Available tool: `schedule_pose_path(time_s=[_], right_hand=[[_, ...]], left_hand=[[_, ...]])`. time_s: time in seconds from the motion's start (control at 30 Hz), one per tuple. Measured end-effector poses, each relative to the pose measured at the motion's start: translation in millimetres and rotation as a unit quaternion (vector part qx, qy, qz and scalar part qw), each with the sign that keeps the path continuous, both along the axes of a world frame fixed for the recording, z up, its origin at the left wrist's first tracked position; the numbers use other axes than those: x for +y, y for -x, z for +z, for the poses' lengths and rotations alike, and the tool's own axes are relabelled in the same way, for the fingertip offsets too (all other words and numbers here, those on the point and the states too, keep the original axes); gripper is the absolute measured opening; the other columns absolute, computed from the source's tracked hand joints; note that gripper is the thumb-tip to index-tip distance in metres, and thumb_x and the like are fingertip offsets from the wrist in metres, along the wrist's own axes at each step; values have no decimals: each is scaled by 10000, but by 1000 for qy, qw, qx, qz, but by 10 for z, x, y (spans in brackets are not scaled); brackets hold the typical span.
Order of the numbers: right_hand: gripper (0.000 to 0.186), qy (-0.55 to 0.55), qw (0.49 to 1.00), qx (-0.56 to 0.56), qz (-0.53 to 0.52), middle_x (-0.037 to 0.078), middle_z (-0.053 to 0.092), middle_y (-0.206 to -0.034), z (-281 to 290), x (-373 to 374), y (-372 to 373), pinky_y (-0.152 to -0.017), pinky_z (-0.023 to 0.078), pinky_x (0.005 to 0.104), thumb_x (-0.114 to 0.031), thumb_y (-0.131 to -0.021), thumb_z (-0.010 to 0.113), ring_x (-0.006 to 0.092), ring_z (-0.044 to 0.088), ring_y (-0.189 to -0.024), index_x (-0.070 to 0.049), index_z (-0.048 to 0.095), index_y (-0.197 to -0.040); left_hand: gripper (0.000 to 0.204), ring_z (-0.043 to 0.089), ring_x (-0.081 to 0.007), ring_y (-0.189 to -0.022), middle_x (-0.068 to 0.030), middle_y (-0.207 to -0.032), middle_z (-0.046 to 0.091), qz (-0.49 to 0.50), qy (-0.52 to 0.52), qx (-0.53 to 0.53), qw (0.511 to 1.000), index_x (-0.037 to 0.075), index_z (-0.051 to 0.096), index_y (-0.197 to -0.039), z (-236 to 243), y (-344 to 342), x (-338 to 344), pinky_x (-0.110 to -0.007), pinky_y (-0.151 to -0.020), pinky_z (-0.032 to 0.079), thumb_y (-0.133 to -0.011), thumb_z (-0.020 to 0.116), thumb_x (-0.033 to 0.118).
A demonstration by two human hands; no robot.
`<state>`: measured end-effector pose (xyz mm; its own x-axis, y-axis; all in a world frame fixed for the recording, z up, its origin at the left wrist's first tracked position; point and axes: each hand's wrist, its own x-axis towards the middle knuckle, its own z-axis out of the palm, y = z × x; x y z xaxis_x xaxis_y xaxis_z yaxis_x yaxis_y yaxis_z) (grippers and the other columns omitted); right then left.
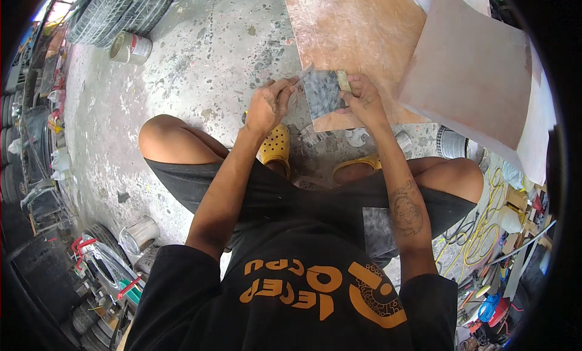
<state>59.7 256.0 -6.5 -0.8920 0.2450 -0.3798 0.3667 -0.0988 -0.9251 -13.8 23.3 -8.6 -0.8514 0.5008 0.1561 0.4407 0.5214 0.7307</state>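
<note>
My right hand [366,100] is closed around a small pale yellow block [344,81]. Against the block is a dark grey sheet, seemingly sandpaper [324,94], streaked with whitish dust. To its left, the fingertips of my left hand [271,103] pinch a thin grey strip [305,73] near the sheet's upper left corner. Whether strip and sheet are joined I cannot tell. Both hands are over the near edge of a brown wooden board [357,32]. A second dusty dark sheet [379,231] lies on my right thigh.
A curved pale panel [470,72] overlaps the board at right. Tires [121,14] and a paint can [130,48] stand far left, with another can [139,234] nearer. Yellow cords [479,229] and tools crowd the right. My yellow clogs [276,146] are below the hands.
</note>
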Motion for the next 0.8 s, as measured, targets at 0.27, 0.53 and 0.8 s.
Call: schedule_pose_path(time_s=[0.27,0.53,0.8], right_hand=[[343,166,981,11,-99,104,571,-1094,133,13,-74,-891,622,475,54,-915,582,200,630,-997,3,467,-1235],[343,167,981,30,-89,158,498,-1116,-89,-58,-61,-881,633,484,62,-898,604,258,608,-1021,44,391,-1167],[360,164,980,32,-106,142,556,-1118,-49,-14,-65,-898,624,463,51,-911,594,238,637,-1021,31,434,-1233]], left_hand=[[206,616,-212,-704,-171,-864,681,89,-128,-75,985,36,687,-1160,165,-127,-11,-345,-643,490,-974,608,79],[234,648,-337,-716,-223,-920,674,-16,22,-85,996,26,659,-1194,192,-471,57,-392,-668,506,-973,583,38],[225,642,-278,-627,-185,-764,666,51,-52,-48,996,15,621,-1200,180,-390,30,-380,-590,498,-1011,555,117]])
